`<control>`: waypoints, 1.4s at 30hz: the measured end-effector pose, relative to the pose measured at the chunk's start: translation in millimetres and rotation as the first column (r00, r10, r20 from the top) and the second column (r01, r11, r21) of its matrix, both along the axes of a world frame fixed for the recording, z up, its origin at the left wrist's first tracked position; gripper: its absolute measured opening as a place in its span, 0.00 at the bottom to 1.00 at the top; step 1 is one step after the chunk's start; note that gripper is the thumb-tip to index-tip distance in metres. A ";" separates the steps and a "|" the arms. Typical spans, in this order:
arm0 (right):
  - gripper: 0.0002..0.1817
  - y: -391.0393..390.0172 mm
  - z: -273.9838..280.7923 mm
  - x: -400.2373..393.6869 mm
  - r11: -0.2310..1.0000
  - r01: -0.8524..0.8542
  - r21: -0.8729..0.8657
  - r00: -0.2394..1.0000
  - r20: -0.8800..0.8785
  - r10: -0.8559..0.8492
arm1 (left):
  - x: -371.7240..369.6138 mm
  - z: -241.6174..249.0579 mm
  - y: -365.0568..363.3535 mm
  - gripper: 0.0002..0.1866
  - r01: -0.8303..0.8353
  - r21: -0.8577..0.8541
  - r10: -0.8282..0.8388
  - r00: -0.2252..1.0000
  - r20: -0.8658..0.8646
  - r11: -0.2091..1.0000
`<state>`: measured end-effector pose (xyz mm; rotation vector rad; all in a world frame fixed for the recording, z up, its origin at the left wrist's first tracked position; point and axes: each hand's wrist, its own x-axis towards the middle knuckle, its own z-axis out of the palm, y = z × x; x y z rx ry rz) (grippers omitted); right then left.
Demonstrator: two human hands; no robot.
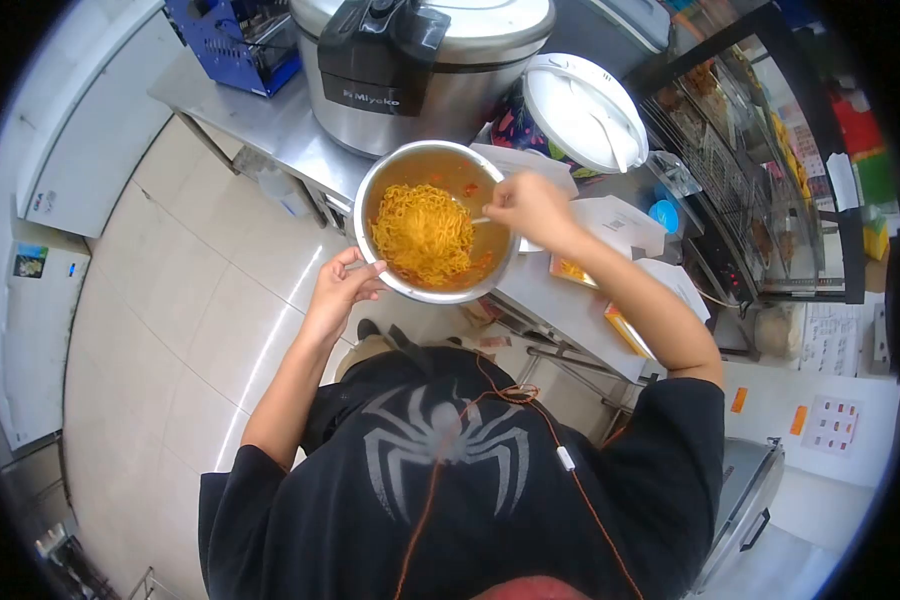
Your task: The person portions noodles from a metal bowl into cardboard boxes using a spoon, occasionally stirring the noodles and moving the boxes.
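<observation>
A steel mixing bowl holds yellow-orange noodles with a few red bits on its inner wall. My left hand pinches the bowl's near-left rim, thumb on top and fingers bent at the outside. Over the right side of the bowl, my right hand is closed around a thin, pale-handled utensil. Its far end disappears among the noodles, so its kind cannot be made out. The bowl is at the edge of the steel counter.
Behind the bowl stands a large Miyako cooker. A white-lidded container with a spoon-like tool on top is to its right. Papers and yellow packets lie on the right counter, beside a glass display case. A blue metal device sits far left.
</observation>
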<state>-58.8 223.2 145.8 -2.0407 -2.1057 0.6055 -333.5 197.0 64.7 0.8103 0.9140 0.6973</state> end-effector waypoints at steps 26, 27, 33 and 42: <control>0.12 -12.9 13.2 32.8 0.993 0.054 -0.105 0.787 -0.608 -0.107 | -6.8 11.8 4.3 0.10 -0.001 0.013 0.001 1.000 0.005 1.000; 0.12 -12.1 16.8 34.1 0.993 0.056 -0.102 0.779 -0.618 -0.108 | -7.1 11.2 4.4 0.10 -0.001 0.007 0.001 1.000 0.009 1.000; 0.11 -9.2 52.9 34.8 0.984 0.079 -0.161 0.774 -0.612 -0.162 | -8.8 5.1 4.0 0.10 0.003 0.000 -0.003 1.000 0.005 1.000; 0.11 -4.6 126.4 32.6 0.978 0.141 -0.156 0.825 -0.527 -0.203 | -10.6 -2.7 4.9 0.09 0.009 0.003 -0.009 1.000 0.007 1.000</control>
